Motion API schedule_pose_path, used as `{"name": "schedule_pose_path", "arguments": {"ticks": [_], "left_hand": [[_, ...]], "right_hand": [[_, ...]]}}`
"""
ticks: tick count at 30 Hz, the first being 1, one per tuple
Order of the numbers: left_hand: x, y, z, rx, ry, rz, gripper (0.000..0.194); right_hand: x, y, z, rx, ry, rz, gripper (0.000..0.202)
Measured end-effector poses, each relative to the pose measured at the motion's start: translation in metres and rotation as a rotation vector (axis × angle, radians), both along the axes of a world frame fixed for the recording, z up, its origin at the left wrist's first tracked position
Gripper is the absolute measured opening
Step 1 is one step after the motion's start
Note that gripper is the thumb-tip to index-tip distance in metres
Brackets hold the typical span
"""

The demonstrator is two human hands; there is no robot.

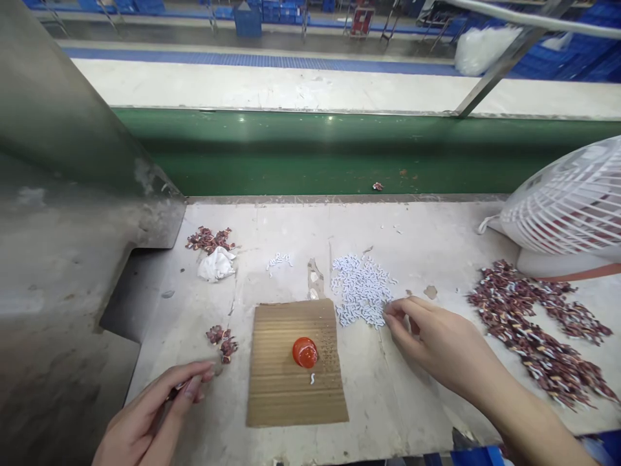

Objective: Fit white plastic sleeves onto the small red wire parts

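Note:
My left hand [165, 404] is closed in a pinch at the lower left, with a small dark reddish-brown piece [175, 391] partly showing between its fingers. Just beyond its fingertips lies a small cluster of similar brown pieces [223, 343]. My right hand [420, 327] pinches at the right edge of a pile of small white S-shaped pieces [361, 288]; whatever its fingertips hold is hidden. Between my hands is a cardboard square [274, 388] bearing a glossy orange-red blob [305, 353]. One white S-shaped piece [312, 378] lies just below that blob.
A large brown heap [528, 330] spreads at right, near a white fan [567, 207]. Crumpled white material [217, 264] sits beside more brown pieces [208, 239]. A metal panel [72, 246] bounds the left; a green belt [291, 155] runs behind the table.

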State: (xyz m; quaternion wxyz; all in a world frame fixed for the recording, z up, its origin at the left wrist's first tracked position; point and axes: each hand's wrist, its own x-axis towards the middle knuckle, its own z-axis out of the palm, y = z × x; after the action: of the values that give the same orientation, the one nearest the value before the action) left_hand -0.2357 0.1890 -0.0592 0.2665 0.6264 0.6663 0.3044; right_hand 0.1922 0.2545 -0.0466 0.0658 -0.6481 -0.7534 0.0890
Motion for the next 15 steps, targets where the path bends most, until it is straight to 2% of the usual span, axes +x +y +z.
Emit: {"name": "schedule_pose_path", "arguments": {"ticks": [6,10,13,15], "left_hand": [[-0.002,-0.002,0.000,-0.055,-0.090,0.003,0.025],[-0.001,0.000,0.003,-0.053,-0.220,0.055,0.025],[0.024,0.004,0.021,0.003,-0.310,-0.032,0.016],[0.052,0.007,0.036,0.077,-0.410,-0.183,0.010]], "right_hand": [[0.003,0.001,0.001,-0.053,0.038,-0.083,0.030],[-0.003,-0.012,0.018,-0.029,0.177,-0.164,0.033],[-0.041,-0.037,0.037,-0.087,0.482,-0.187,0.036],[-0.077,-0.054,0.048,-0.312,0.931,-0.229,0.039]]}}
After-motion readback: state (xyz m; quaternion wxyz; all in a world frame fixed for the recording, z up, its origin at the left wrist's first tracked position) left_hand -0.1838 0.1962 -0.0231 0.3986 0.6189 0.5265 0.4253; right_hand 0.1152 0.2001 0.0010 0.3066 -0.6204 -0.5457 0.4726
